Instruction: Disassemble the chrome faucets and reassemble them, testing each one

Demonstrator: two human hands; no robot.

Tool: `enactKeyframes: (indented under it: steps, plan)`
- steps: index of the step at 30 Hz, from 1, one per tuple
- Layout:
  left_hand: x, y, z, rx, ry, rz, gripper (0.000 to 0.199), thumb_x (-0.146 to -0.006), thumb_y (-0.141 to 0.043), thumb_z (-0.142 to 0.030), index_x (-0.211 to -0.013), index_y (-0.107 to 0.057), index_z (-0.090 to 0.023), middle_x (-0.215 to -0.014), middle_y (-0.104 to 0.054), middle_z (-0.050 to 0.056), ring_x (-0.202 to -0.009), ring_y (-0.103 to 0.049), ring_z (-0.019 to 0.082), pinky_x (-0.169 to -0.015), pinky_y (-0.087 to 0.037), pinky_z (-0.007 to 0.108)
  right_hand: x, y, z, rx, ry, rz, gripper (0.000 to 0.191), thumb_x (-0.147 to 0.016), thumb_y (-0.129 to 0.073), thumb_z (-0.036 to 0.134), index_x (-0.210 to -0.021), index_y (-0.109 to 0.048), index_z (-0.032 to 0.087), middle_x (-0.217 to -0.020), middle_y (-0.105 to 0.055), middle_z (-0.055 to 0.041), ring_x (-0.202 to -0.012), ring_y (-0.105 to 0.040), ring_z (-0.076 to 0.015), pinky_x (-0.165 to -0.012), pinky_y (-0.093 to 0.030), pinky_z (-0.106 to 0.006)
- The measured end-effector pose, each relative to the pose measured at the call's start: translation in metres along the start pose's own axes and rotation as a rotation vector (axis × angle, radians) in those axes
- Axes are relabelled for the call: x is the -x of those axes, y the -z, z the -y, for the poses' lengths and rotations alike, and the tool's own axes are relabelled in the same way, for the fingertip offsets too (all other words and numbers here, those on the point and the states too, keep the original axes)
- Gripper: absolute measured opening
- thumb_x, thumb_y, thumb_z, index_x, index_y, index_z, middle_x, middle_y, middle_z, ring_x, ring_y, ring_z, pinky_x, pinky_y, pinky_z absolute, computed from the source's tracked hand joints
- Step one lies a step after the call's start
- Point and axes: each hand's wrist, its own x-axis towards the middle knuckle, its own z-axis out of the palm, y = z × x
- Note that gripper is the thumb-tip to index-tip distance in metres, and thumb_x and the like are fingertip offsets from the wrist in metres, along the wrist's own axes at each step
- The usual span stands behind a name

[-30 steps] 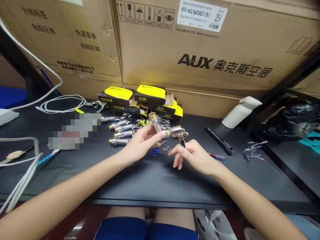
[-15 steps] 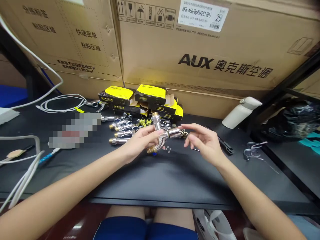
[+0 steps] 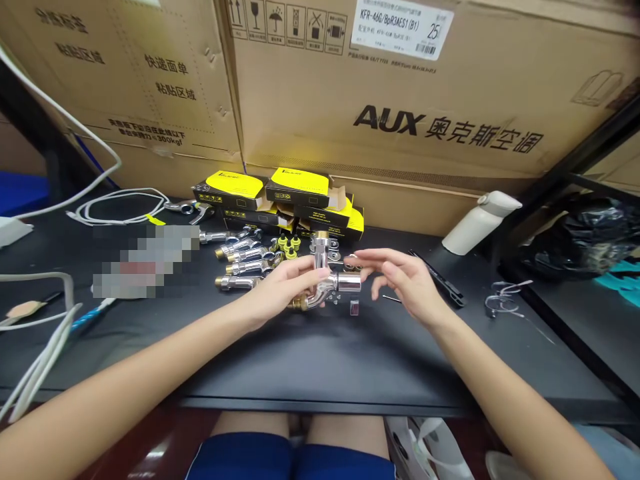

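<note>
A chrome tap (image 3: 326, 285) with brass threaded ends is held in my left hand (image 3: 283, 287), thumb across its body. Its stub with a brass top points up, and its wide cylindrical end faces right. My right hand (image 3: 407, 280) is just right of that end, fingers apart with nothing visible in them. Close behind its fingertips are metal rings (image 3: 353, 262). Under the tap's right end is a small reddish rectangular piece (image 3: 355, 307). Tiny clear bits (image 3: 336, 298) lie beside the tap, partly hidden.
Several chrome taps (image 3: 240, 283) lie left of my left hand, with yellow-and-black caps (image 3: 289, 245) behind. Yellow-and-black boxes (image 3: 297, 187) are stacked farther back, before large cartons (image 3: 450, 80). A white bottle (image 3: 480, 223), black tool (image 3: 445, 287) and glasses (image 3: 505, 299) lie to the right.
My left hand has turned the tap so its wide end lies more level and its stub stands more upright. The reddish piece now shows below it. My right hand stays open, close by.
</note>
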Motion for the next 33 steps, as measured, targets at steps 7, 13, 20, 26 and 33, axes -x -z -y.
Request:
enactKeyframes:
  steps: [7, 13, 20, 26, 33]
  plan:
    - [0.002, 0.003, -0.001, -0.187, -0.156, -0.097, 0.026, -0.09, -0.057, -0.042, -0.102, -0.059, -0.018, -0.087, -0.06, 0.001, -0.07, -0.053, 0.012, -0.062, -0.042, 0.024, 0.003, -0.006, -0.005, -0.251, -0.137, 0.161, 0.057, -0.088, -0.06, 0.048, -0.134, -0.047, 0.019, -0.093, -0.075, -0.0113, -0.075, -0.07, -0.0209, -0.052, -0.054, -0.027]
    - [0.005, 0.003, -0.001, -0.385, -0.161, -0.175, 0.026, -0.092, -0.051, -0.044, -0.083, -0.05, -0.019, -0.064, -0.047, -0.005, -0.055, -0.044, 0.01, -0.05, -0.034, 0.022, 0.015, -0.026, -0.013, 0.001, 0.057, 0.093, 0.054, -0.087, -0.066, 0.024, -0.137, -0.044, 0.024, -0.118, -0.069, -0.0112, -0.103, -0.069, -0.0236, -0.084, -0.058, -0.038]
    - [0.004, 0.004, -0.006, -0.132, 0.142, 0.053, 0.028, -0.089, -0.052, -0.044, -0.078, -0.048, -0.018, -0.057, -0.054, -0.003, -0.04, -0.046, 0.009, -0.037, -0.034, 0.02, 0.015, -0.028, -0.022, 0.755, 0.729, 0.081, 0.088, -0.081, -0.07, 0.012, -0.152, -0.02, 0.024, -0.141, -0.052, -0.014, -0.131, -0.05, -0.0245, -0.104, -0.048, -0.045]
    - [0.01, -0.002, -0.011, -0.004, 0.258, 0.214, 0.032, -0.088, -0.054, -0.044, -0.077, -0.054, -0.014, -0.059, -0.059, 0.001, -0.037, -0.042, 0.007, -0.035, -0.033, 0.019, 0.005, -0.014, -0.017, 1.139, 0.879, 0.08, 0.037, -0.088, -0.062, 0.014, -0.125, -0.058, 0.017, -0.12, -0.068, -0.0123, -0.124, -0.057, -0.0249, -0.111, -0.036, -0.05]
    - [0.008, -0.002, -0.006, 0.003, 0.094, 0.071, 0.026, -0.088, -0.056, -0.043, -0.084, -0.051, -0.018, -0.062, -0.057, -0.002, -0.04, -0.045, 0.007, -0.035, -0.036, 0.018, 0.009, -0.024, -0.013, 0.906, 0.686, -0.04, 0.047, -0.08, -0.074, 0.031, -0.125, -0.062, 0.02, -0.123, -0.066, -0.0144, -0.121, -0.059, -0.0297, -0.101, -0.049, -0.049]
